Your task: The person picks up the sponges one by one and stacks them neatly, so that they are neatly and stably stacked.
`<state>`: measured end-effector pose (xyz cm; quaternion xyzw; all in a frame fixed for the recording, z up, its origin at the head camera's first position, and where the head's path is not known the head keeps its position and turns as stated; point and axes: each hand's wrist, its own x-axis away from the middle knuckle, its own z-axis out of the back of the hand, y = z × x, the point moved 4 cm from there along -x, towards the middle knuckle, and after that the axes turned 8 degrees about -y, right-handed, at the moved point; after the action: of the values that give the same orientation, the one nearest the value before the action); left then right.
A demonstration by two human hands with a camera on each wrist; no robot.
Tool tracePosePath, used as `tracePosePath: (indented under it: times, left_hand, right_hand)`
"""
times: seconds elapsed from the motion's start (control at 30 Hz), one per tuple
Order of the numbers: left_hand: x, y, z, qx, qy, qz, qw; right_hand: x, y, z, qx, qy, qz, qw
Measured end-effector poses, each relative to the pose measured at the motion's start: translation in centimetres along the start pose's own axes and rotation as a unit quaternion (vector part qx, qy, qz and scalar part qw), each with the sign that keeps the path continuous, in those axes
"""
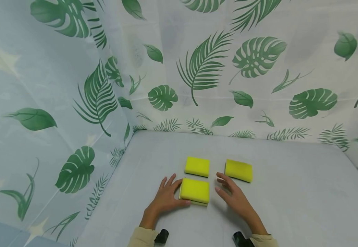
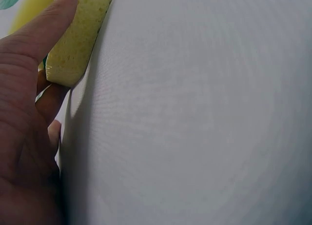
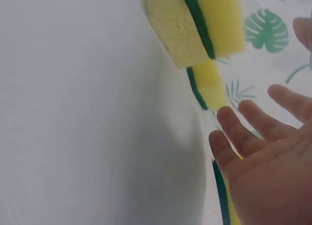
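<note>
Two stacked sponges lie on the table nearest me, a bright yellow sponge [image 1: 195, 190] with a green underside on top of a paler sponge [image 2: 73, 56]. My left hand [image 1: 165, 198] holds this stack from its left side, thumb along the near edge and index finger at the far left corner. To the right of the stack, my right hand [image 1: 235, 199] hovers with fingers loosely spread and nothing in them. Just behind the stack is another yellow sponge [image 1: 197, 166]. A further yellow sponge [image 1: 238, 170] lies beyond the right fingertips, its green layer facing down.
A pale cloth covers the table [image 1: 305, 192]. Leaf-printed curtains [image 1: 209, 113] hang along its back and left side. Dark wrist devices [image 1: 161, 236] sit by both sleeves.
</note>
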<state>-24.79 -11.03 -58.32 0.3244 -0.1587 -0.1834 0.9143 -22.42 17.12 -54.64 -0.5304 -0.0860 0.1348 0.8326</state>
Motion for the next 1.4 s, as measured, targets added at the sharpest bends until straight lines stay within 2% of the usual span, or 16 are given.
tracePosePath:
  times: [0.13, 0.27, 0.37, 0.5, 0.83, 1.4]
  left_hand:
    - [0.1, 0.0, 0.0, 0.000, -0.002, -0.001, 1.0000]
    - [0.1, -0.1, 0.0, -0.002, -0.002, -0.005, 1.0000]
    - [0.1, -0.1, 0.0, 0.001, -0.003, -0.004, 1.0000]
    - [0.1, -0.2, 0.0, 0.004, -0.002, -0.001, 1.0000]
    - [0.1, -0.2, 0.0, 0.004, -0.002, -0.010, 0.9999]
    - [0.1, 0.0, 0.1, 0.003, -0.003, -0.007, 1.0000]
  right_hand:
    - [0.3, 0.2, 1.1, 0.007, 0.070, 0.027, 0.997]
    - [0.9, 0.7, 2.1, -0.010, 0.147, 0.063, 0.987]
    - [1.4, 0.8, 2.7, -0.019, 0.178, 0.090, 0.980]
    - [1.8, 0.8, 3.4, -0.019, 0.193, 0.093, 0.977]
    - [2.6, 1.6, 5.5, -0.014, 0.211, 0.050, 0.976]
    - [3.5, 3.3, 9.4, 0.048, 0.230, 0.002, 0.972]
